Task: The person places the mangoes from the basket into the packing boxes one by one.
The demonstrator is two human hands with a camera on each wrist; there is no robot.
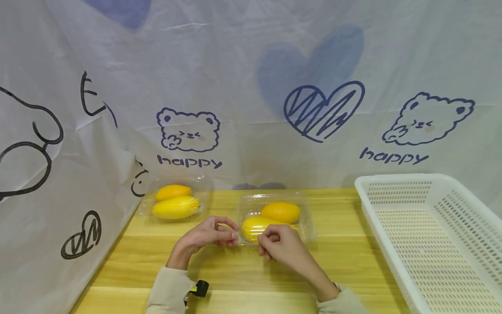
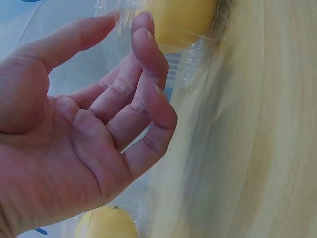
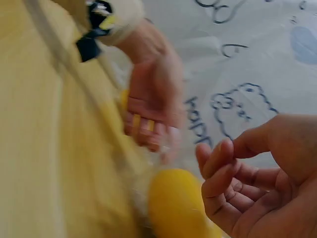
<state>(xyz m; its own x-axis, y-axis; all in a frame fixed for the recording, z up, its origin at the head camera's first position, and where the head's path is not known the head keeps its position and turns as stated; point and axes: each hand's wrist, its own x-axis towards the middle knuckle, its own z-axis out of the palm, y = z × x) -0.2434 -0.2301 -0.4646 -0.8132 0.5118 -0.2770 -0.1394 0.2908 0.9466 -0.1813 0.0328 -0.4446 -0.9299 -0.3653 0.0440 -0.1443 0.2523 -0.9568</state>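
Note:
A clear plastic clamshell box [image 1: 307, 229] lies on the table in front of both hands. Inside are a smooth orange-yellow oval fruit [image 1: 280, 212] and a yellow oblong fruit [image 1: 251, 226], partly hidden by the right hand. My left hand [image 1: 209, 233] pinches the box's near left corner between thumb and fingers; its palm and curled fingers [image 2: 153, 106] show in the left wrist view. Just over the box's front edge, my right hand [image 1: 284, 246] has its fingers curled. Its thumb meets the index finger [image 3: 220, 156], with nothing visible between them.
Another clear box [image 1: 205, 192] with two yellow fruits [image 1: 175, 206] stands at the back left. A white perforated plastic basket [image 1: 386, 244] is on the right. Printed cloth [image 1: 243, 87] hangs behind and to the left of the wooden table [image 1: 235, 292].

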